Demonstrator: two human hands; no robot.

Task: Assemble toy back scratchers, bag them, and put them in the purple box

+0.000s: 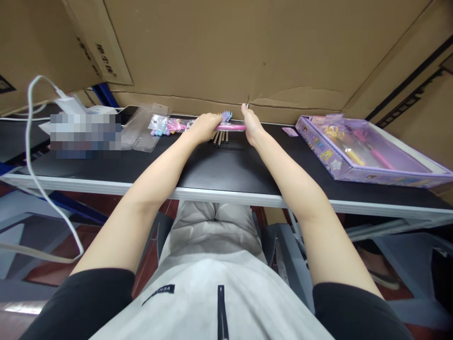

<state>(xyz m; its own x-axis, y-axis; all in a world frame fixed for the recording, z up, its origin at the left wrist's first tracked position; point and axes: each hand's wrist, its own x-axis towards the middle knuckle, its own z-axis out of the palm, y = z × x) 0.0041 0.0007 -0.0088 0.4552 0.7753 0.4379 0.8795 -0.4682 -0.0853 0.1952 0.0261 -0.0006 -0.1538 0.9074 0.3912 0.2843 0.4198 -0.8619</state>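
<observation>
A long pink back scratcher, partly in clear wrapping, lies crosswise at the far side of the table. My left hand is closed around its middle. At the pink handle's right end is my right hand, its fingers closed, with a thin pointed metal tool sticking up from them; the rest of the tool is hidden. Several metal rods show below my left hand, and a bluish-purple claw head shows just behind it. Pastel beads lie left of the wrapped end.
Clear plastic bags lie on the black table at left, near a white charger with a cable. At right stands a purple display box with yellow and pink scratchers. A small pink card lies beside it. Cardboard walls the back.
</observation>
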